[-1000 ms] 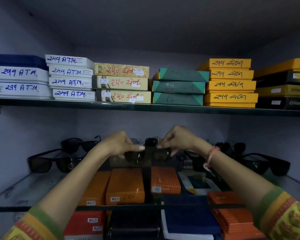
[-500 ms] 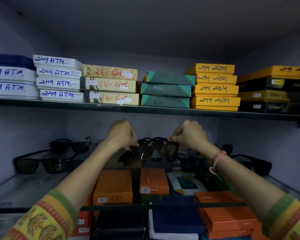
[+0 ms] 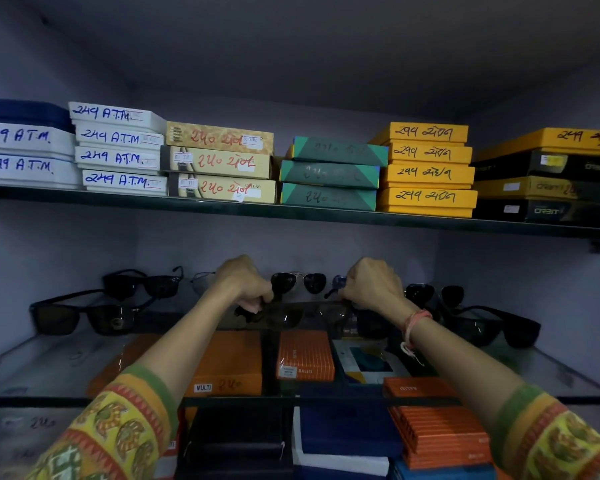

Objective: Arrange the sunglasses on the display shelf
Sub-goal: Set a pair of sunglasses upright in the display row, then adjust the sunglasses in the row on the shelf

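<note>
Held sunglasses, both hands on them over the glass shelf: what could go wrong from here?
1. The held sunglasses sit close in front of the aviator pair; setting them down may knock that pair.
2. The left hand and right hand grip only the ends, so the frame could twist or slip onto the glass shelf.
3. Fingers near the lenses may smudge them.

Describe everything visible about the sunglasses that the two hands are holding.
The held sunglasses have a dark frame and dark, glossy lenses that look like plastic. They are level, lenses toward the camera, low over the glass shelf, in front of another pair. The left hand grips one end, the right hand the other. Whether they rest on the shelf cannot be told.
</note>
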A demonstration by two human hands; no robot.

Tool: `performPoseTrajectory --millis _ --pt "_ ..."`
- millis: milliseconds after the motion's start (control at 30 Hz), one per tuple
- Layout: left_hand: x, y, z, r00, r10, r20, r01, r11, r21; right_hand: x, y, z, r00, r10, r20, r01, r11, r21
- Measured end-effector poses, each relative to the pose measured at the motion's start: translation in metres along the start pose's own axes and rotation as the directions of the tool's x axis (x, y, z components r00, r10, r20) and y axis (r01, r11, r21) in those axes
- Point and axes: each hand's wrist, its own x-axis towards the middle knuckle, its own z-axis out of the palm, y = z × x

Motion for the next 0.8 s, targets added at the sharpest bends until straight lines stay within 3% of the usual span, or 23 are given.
performPoseTrajectory --millis 400,533,600,733,800 --pt "0.008 -0.007 0.001 0.996 -0.03 0.082 0.028 0.999 0.021 -0.007 0.0 0.011 0.991 -0.129 0.023 0.131 0.981 -0.144" --pt "0.02 -0.022 -0.006 0.998 -0.018 -0.068 0.025 0.995 0.101 -0.006 0.0 0.011 0.991 -0.131 0.016 0.132 0.977 -0.165" --pt "0.022 -0.027 -0.005 0.998 -0.048 -0.04 0.053 0.989 0.138 -0.006 -0.001 0.012 0.992 -0.122 0.018 0.123 0.978 -0.167" --pt "0.022 -0.035 0.004 0.995 -0.075 0.064 0.073 0.997 0.033 -0.006 -0.003 0.012 0.994 -0.107 0.029 0.11 0.98 -0.167" --pt "0.023 -0.039 0.003 0.996 -0.08 0.046 0.082 0.996 -0.021 -0.006 -0.004 0.012 0.995 -0.095 0.029 0.098 0.978 -0.186"
